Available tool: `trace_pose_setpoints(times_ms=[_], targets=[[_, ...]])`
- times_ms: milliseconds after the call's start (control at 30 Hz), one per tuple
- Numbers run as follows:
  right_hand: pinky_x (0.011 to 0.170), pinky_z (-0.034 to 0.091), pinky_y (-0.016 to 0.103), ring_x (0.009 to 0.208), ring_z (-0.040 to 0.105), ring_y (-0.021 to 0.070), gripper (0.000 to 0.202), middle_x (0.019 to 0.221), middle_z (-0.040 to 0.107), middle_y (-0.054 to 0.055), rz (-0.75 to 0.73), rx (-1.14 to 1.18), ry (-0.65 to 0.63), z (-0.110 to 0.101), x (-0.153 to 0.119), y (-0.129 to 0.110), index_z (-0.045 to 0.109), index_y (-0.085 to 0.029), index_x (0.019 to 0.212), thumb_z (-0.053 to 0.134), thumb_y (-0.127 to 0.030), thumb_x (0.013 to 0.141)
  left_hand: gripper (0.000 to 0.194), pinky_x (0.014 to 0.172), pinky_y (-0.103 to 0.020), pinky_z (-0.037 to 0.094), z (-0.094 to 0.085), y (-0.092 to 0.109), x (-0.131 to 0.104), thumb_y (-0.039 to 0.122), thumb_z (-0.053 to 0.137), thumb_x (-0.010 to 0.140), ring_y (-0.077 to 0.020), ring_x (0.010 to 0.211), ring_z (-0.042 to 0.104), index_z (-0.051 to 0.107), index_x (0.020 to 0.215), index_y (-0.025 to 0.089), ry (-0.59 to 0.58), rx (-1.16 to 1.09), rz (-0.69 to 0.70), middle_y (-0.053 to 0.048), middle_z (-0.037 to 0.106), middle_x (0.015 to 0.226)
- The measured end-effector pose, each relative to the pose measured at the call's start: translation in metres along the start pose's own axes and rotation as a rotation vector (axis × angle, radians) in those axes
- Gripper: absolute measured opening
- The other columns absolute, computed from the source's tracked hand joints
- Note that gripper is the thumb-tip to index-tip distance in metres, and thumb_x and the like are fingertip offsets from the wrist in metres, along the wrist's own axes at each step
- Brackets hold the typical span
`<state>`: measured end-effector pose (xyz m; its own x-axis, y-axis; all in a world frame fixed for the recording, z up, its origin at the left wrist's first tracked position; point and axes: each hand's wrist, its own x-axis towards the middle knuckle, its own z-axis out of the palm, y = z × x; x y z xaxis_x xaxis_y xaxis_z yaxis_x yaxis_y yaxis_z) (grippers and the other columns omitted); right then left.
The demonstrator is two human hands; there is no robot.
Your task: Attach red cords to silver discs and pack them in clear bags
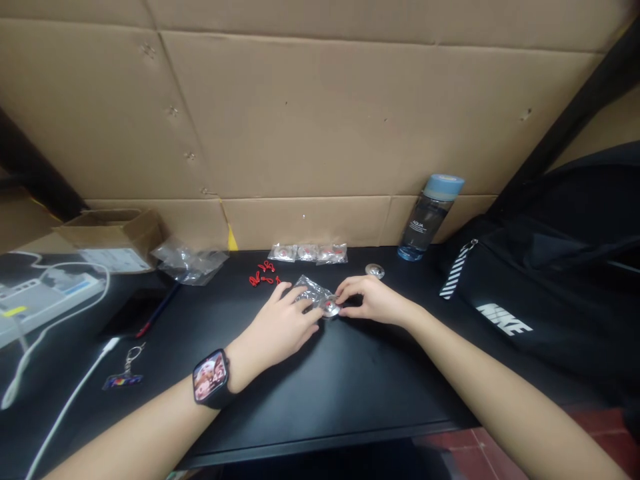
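My left hand (289,321), with a smartwatch (211,377) on its wrist, lies over a clear plastic bag (311,289) and grips its lower part. My right hand (367,299) pinches a round silver disc (331,307) with a red bit on it, at the bag's right end. How far the disc sits inside the bag I cannot tell. Behind my right hand lies a bare silver disc (375,271). Several red cord loops (263,274) are scattered behind my left hand. Farther back, bagged silver discs (307,253) with red bits stand in a row.
A water bottle (425,223) stands at the back right, beside a black backpack (505,293). On the left are a cardboard box (111,233), a heap of clear bags (190,262), a phone (133,310), a keychain (123,380), a power strip (47,300) and white cables.
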<state>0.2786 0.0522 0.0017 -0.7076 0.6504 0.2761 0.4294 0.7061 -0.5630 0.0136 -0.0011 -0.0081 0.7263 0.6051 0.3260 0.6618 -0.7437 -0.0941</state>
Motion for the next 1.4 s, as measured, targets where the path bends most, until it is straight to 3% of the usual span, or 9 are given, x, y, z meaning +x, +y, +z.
trace_pose_setpoints(times_ms=[167,300,433,733,1000,1400], targets=[[0.090,0.056,0.032,0.095,0.072,0.0196,0.013,0.104,0.076,0.006,-0.029,-0.012,-0.007,0.001,0.000,-0.004,0.079,-0.020,0.097,0.081,-0.023,0.084,0.014,0.110,-0.056,0.028,-0.003,0.001,0.002,0.028,0.057,0.099,-0.0318,0.124,0.061,0.066,0.109,0.024,0.009,-0.026,-0.021,-0.007,0.078,0.105],[0.088,0.056,0.032,0.092,0.071,0.0192,0.013,0.100,0.076,0.005,-0.048,-0.010,-0.026,0.003,0.001,-0.011,0.076,-0.020,0.097,0.080,-0.021,0.085,0.016,0.108,-0.056,0.028,-0.005,0.002,0.005,0.027,0.052,0.101,-0.0289,0.112,0.068,0.064,0.110,0.022,0.032,-0.088,-0.169,-0.008,0.078,0.100],[0.087,0.057,0.031,0.092,0.071,0.0189,0.015,0.100,0.075,0.005,-0.059,0.024,-0.035,0.006,0.002,-0.019,0.075,-0.020,0.100,0.079,-0.019,0.085,0.013,0.110,-0.060,0.024,-0.003,0.001,0.005,0.033,0.060,0.097,-0.0311,0.113,0.068,0.068,0.099,0.023,0.046,-0.151,-0.262,-0.007,0.079,0.095],[0.085,0.060,0.028,0.090,0.072,0.0168,0.019,0.104,0.074,0.006,-0.086,0.135,-0.062,0.010,0.000,-0.023,0.076,-0.019,0.104,0.078,-0.017,0.086,0.005,0.112,-0.063,0.019,-0.001,-0.005,0.002,0.024,0.068,0.088,-0.0331,0.118,0.066,0.073,0.087,0.024,0.025,-0.204,-0.239,-0.003,0.080,0.092],[0.084,0.061,0.029,0.088,0.073,0.0164,0.016,0.103,0.074,0.006,-0.082,0.157,-0.057,0.014,0.000,-0.027,0.076,-0.019,0.104,0.077,-0.018,0.087,0.016,0.109,-0.062,0.023,0.001,-0.002,0.004,0.017,0.061,0.090,-0.0330,0.116,0.065,0.071,0.079,0.022,0.026,-0.119,-0.204,-0.005,0.079,0.087],[0.076,0.063,0.026,0.079,0.071,0.0138,0.017,0.103,0.072,0.004,-0.024,0.107,0.012,0.025,0.002,-0.027,0.075,-0.020,0.104,0.077,-0.021,0.088,0.014,0.107,-0.059,0.026,0.002,-0.003,0.005,0.018,0.059,0.090,-0.0305,0.110,0.067,0.068,0.081,0.021,0.072,-0.160,-0.200,-0.006,0.078,0.086]])
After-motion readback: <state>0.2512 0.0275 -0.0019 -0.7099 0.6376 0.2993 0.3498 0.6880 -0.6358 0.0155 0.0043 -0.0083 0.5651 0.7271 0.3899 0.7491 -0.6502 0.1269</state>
